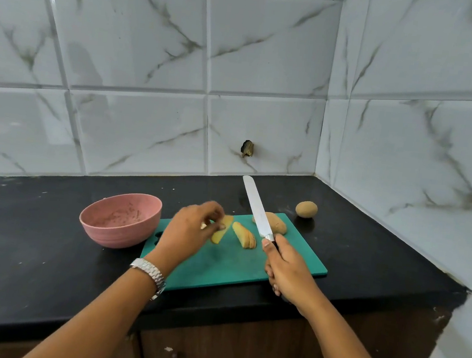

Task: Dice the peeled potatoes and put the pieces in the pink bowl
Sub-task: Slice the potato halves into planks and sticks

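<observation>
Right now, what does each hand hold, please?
Left hand: pinches a potato slice.
Right hand: grips the knife.

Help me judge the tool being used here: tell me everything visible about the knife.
The knife has a long, straight, silvery blade with a rounded tip, a shiny metal collar and a dark handle, mostly hidden. The right hand grips the handle, thumb by the collar. The blade is raised over the green cutting board, slanting up and away from the person, and crosses in front of a whole potato lying there.
</observation>
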